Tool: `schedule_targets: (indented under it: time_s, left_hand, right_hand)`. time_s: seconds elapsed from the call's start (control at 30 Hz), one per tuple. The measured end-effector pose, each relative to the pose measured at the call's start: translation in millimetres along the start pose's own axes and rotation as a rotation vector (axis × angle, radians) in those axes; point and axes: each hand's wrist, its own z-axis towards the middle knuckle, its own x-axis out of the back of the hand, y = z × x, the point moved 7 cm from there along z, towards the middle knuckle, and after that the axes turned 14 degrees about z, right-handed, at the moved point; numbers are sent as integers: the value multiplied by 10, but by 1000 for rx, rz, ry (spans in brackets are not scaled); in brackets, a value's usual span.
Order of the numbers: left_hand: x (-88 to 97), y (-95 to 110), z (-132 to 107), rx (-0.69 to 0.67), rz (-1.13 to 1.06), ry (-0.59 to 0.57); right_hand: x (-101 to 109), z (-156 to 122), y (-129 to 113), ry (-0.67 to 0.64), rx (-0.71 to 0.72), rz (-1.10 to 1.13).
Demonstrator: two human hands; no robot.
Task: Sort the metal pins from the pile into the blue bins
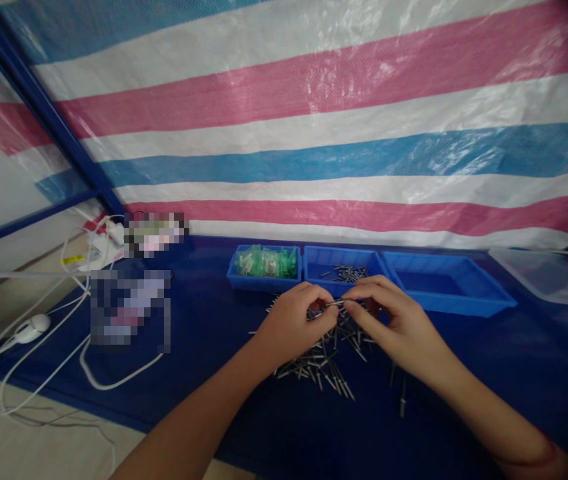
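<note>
My left hand [300, 319] and my right hand [390, 312] meet over a loose pile of blind rivets [314, 375] on the dark blue tabletop. Between the fingertips of both hands lies a thin metal blind rivet [336, 303], held nearly level. Each hand has its thumb and fingers closed in a pinch on it. Part of the pile is hidden beneath the hands. Just behind them stands a blue bin [309, 257] with more rivets inside. A single rivet [403, 404] lies apart, below my right wrist.
Left of the rivet bin, another blue bin [264, 284] holds green-tinted plastic packets [268, 263]. A longer blue bin [457, 305] stands to the right, beside a clear plastic lid or tray [549, 280]. White cables [91, 383] run along the left. A striped plastic sheet [314, 157] hangs behind.
</note>
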Motion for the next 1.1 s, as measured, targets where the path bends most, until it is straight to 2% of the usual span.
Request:
schedule_targets:
  time_s: [0.33,0.43,0.5,0.6,0.67,0.73,0.9,1.1]
  left_hand:
    - [39,-16,-6,30,38,56]
    - [12,-52,-17,60,36,78]
    - [-13,-82,-23,85,34,79]
    - [-28,-92,-23,88,52,73]
    - [-14,-63,-17,58,69,63]
    - [-1,5,-13,-13,106,25]
    - [-62,194,-64,-225,353,-150]
    - [-234,210,-119,-247,622,-251]
  right_hand:
    - [-81,-19,-9,-87,-17,-7]
    - [-22,2,-3,-18,14,-38]
    - [87,38,7,103,69,-145]
    - [233,98,46,272,131,-449]
    - [271,137,101,309,115,-649]
    - [284,150,145,315,93,-755]
    - [294,75,142,310,104,-666]
    - [271,28,112,260,108,-496]
